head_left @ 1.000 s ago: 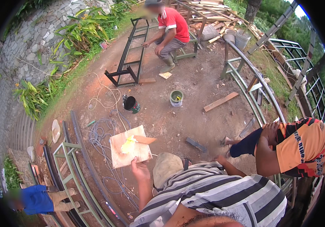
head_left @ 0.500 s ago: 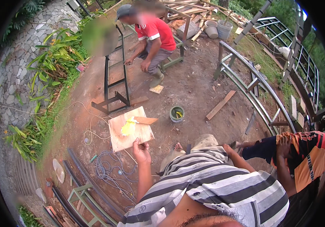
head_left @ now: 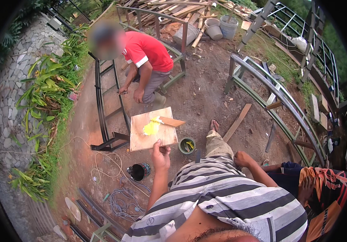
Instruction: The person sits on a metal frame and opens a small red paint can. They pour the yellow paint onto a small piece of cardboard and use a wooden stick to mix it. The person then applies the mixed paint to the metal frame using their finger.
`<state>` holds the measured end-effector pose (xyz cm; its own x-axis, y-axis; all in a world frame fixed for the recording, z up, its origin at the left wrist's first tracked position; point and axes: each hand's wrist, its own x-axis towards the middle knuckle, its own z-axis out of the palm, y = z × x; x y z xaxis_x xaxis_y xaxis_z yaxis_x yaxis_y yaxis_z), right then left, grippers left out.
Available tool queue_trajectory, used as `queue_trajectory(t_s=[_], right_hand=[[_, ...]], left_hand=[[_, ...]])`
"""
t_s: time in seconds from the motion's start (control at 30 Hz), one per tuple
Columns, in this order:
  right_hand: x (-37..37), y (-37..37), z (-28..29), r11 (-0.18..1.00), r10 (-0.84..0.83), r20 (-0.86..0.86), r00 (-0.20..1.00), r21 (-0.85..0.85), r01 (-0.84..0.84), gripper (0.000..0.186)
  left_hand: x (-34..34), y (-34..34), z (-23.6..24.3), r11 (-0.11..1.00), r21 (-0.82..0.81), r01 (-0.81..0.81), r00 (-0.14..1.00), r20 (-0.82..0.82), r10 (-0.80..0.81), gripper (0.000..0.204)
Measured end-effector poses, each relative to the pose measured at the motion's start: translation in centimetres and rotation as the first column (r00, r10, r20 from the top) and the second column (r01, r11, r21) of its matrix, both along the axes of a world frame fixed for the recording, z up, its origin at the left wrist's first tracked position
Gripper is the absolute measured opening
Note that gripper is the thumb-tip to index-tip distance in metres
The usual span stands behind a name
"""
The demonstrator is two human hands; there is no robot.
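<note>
My left hand (head_left: pixel 161 155) grips the near edge of a square wooden board (head_left: pixel 137 140), thumb on top. On the board lies a smear of yellow paste (head_left: pixel 152 128), and a flat wooden spreader (head_left: pixel 173 122) rests with one end in it and the other past the board's right edge. My right hand (head_left: pixel 243 158) hangs beside my right thigh, its fingers curled, with nothing showing in them. Just right of the board, a green bucket (head_left: pixel 187 145) with something yellow inside stands on the ground. A dark open can (head_left: pixel 139 172) is left of my left forearm.
A co-worker in a red shirt (head_left: pixel 147 51) crouches at a black metal frame (head_left: pixel 105 109) ahead. Another person's orange and black clothing (head_left: pixel 322 189) shows at right. Curved metal frames (head_left: pixel 278 86) stand right. A plank (head_left: pixel 236 123) and tangled cable (head_left: pixel 125 201) lie on the dirt.
My right leg has stepped forward. The board has shifted slightly right in view, still in my left hand. The dark can has come into sight, and the red-shirted co-worker bends lower.
</note>
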<state>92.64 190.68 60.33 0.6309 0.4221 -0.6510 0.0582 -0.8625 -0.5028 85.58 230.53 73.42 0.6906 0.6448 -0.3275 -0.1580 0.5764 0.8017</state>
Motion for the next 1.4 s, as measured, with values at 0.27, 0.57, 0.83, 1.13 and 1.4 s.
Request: queue_trajectory(t_s=[0.27, 0.57, 0.83, 1.13, 1.4], right_hand=[[21.6, 1.1, 5.6, 0.996, 0.054, 0.026, 0.998, -0.071, -0.052, 0.042], [44.3, 10.4, 18.0, 0.789, -0.437, 0.187, 0.880, 0.549, 0.275, 0.031], [61.8, 25.6, 23.6, 0.768, -0.275, 0.766, 0.582, 0.539, -0.347, 0.038], [77.2, 35.9, 24.2, 0.834, -0.024, 0.839, 0.544, 0.317, -0.452, 0.052], [87.9, 40.1, 23.4, 0.699, -0.009, 0.696, 0.718, 0.518, -0.493, 0.052]], left_hand=[[23.3, -0.3, -1.4, 0.990, -0.056, 0.130, 0.990, -0.038, -0.133, 0.018], [42.7, 2.0, 0.9, 0.961, 0.091, 0.260, 0.965, -0.048, -0.256, 0.022], [60.0, 7.1, 2.3, 0.916, 0.170, 0.365, 0.930, -0.027, -0.366, 0.022], [73.9, 13.2, 2.9, 0.876, 0.179, 0.447, 0.888, 0.027, -0.458, 0.021], [80.5, 15.6, 2.4, 0.905, 0.209, 0.370, 0.928, -0.029, -0.372, 0.018]])
